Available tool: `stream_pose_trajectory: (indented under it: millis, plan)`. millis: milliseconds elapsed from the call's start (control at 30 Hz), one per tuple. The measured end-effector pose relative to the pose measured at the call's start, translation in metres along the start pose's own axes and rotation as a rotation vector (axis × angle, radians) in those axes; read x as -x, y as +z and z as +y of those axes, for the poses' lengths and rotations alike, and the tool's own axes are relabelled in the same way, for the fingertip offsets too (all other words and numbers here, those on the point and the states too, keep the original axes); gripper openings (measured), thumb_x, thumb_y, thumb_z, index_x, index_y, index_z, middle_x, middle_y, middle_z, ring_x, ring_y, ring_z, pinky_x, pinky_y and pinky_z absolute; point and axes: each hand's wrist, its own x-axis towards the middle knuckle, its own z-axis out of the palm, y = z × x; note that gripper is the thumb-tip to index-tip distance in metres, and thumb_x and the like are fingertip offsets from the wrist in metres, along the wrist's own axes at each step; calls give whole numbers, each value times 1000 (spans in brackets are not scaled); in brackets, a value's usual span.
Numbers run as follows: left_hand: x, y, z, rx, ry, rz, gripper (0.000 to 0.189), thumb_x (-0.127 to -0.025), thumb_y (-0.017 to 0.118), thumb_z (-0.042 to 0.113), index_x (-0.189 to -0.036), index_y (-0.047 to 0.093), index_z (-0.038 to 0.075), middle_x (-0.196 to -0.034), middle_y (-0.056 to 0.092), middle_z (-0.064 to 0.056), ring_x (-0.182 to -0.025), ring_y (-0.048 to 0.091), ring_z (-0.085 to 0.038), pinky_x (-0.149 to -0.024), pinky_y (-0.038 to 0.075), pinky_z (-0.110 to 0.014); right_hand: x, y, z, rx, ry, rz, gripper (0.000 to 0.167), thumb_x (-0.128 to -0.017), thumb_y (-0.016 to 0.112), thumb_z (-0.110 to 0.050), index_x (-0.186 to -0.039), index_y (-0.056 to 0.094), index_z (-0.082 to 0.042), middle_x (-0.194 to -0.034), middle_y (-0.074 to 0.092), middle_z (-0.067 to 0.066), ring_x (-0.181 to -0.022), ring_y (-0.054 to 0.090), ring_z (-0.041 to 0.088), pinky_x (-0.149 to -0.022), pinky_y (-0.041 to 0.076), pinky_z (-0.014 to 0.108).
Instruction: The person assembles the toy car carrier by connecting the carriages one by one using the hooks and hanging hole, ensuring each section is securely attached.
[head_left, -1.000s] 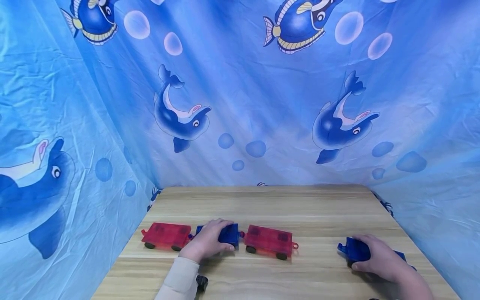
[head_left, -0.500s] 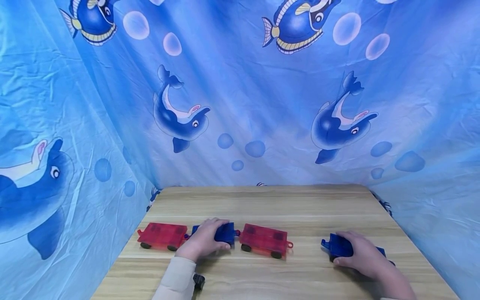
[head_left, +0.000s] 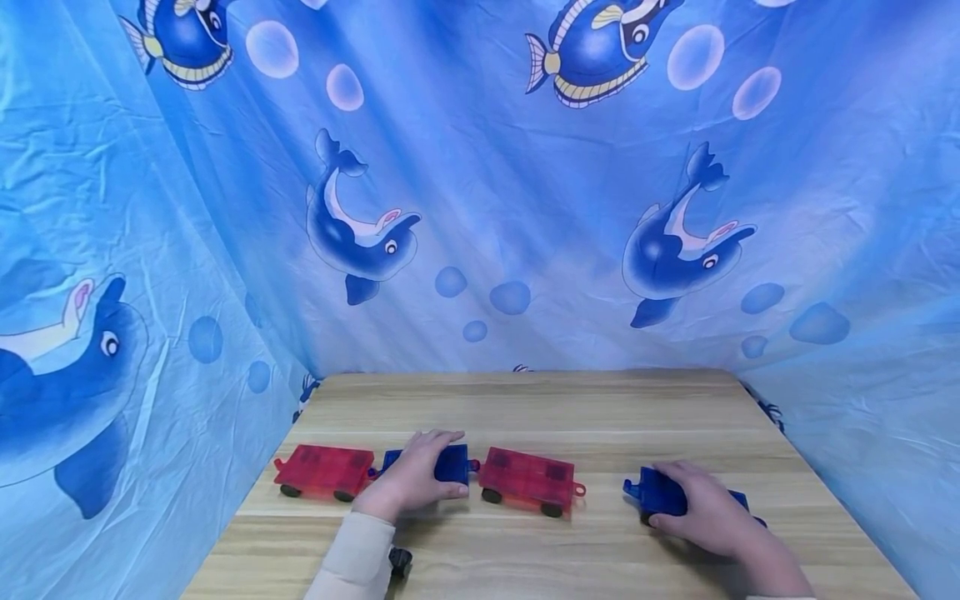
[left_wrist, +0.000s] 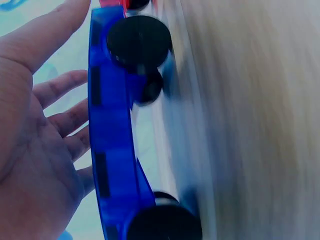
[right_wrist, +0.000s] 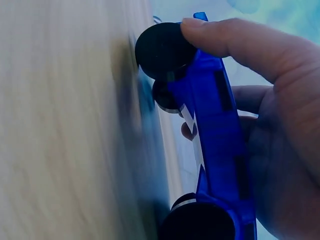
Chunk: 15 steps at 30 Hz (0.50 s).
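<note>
In the head view, my left hand lies over a blue toy train wagon, thumb and fingers spread about it. The left wrist view shows the thumb straight above the wagon's side and the other fingers behind it. This wagon is hooked between a left red wagon and a right red wagon, which has a loop at its free end. Farther right, my right hand grips a second blue wagon, its hook pointing left towards that loop. The thumb presses a front black wheel; the other fingers curl behind.
The wagons are on a wooden table, with a gap between the right red wagon and the second blue one. A small black object shows beside the left sleeve. A blue sea-themed cloth stands behind the table and at its sides.
My right hand has brought the second blue wagon leftward, closer to the right red wagon. The linked wagons shifted slightly left at first, then stayed; my left hand's fingers have loosened a little.
</note>
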Motion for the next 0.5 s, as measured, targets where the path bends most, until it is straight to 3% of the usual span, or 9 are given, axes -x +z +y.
stream_pose_trajectory:
  millis: [100,300,500]
  plan:
    - [-4,2,9,-4,42,-10,85,-85,87,47,-156,49,19,-153,51,-9,-148,36,-44,-120,25,-66,-1,2,-4,0,11,-2,95,-76,87,-62,-149,56,-8,-146,57,20,-132,52,51,-99,44,73]
    - [-14,8,25,4,66,-53,83,-88,83,52,-157,47,26,-156,48,-3,-149,37,-39,-115,38,-61,-5,4,-6,-4,30,-2,95,-77,85,-64,-149,56,-9,-145,57,19,-131,54,48,-98,46,72]
    - [-22,17,37,-30,109,-60,82,-86,84,52,-156,50,26,-151,52,1,-142,45,-31,-113,43,-55,-8,5,-11,-10,18,-3,95,-78,85,-64,-149,56,-8,-144,58,21,-130,54,49,-98,46,72]
